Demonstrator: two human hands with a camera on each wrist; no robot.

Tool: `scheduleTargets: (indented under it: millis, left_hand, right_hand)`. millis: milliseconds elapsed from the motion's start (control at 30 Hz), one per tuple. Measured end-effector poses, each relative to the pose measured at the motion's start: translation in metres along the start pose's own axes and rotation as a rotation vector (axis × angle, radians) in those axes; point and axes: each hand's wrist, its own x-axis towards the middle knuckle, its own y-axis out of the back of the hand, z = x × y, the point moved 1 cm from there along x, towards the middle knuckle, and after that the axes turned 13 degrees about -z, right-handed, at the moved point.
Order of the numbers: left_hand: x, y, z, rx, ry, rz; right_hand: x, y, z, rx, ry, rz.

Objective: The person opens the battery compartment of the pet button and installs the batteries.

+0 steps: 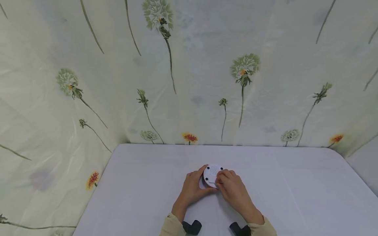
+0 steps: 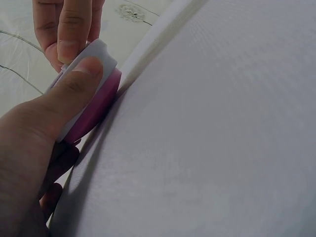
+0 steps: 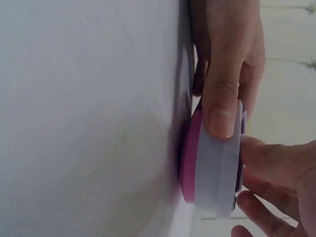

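My left hand [image 1: 193,189] grips a round device [image 1: 213,171] by its rim, thumb on the near side and fingers around the far side. Its white back faces up, with a patch of small holes, dark round feet and the outline of a rectangular cover. Underneath, the front is magenta, as the left wrist view shows at the device's edge [image 2: 101,106]. My right hand [image 1: 232,188] has bent fingers against the back, over the cover area. Whether those fingertips pinch a part or only press is hidden.
A white cloth covers the table [image 1: 141,177], and the device is held low over it. Behind and to the left hangs a flower-printed curtain [image 1: 200,65]. Black wrist mounts [image 1: 192,227] show below both hands at the near edge.
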Motion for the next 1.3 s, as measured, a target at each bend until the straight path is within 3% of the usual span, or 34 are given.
scheduleTargets:
  millis: [367, 633, 833, 1100, 1300]
  left_hand:
    - [0.001, 0.000, 0.000, 0.008, -0.011, 0.005]
    - [0.003, -0.004, -0.003, 0.016, -0.002, 0.022]
    - [-0.001, -0.006, -0.001, -0.019, 0.001, 0.020]
    - [-0.005, -0.007, 0.000, -0.041, 0.070, -0.018]
    - [-0.001, -0.007, 0.001, -0.030, 0.058, -0.009]
  right_hand:
    - [-0.004, -0.010, 0.012, 0.296, -0.143, 0.042]
    - [-0.008, -0.023, 0.029, 0.585, -0.262, -0.086]
    - [-0.014, -0.031, 0.033, 0.664, -0.331, -0.149]
    - [-0.017, -0.034, 0.033, 0.723, -0.391, -0.180]
    - [-0.016, -0.031, 0.034, 0.741, -0.378, -0.165]
